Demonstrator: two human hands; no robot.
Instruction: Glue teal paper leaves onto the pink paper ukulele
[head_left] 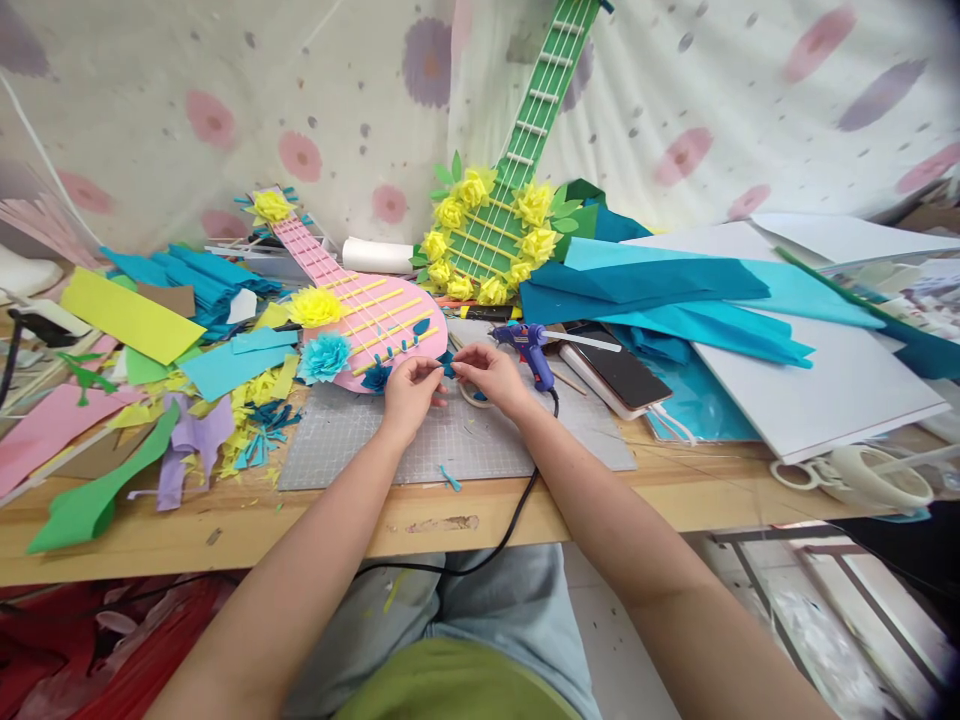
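"Where is the pink guitar (367,310)?"
"Just beyond your left hand (411,398), its long axis slanting, neck pointing away and leftward."
"And your fingers?"
"Your left and right hand (489,378) are both narrowed at some dark blue paper (448,363), mostly hidden; which hand grips it, or where it points, you can't tell."
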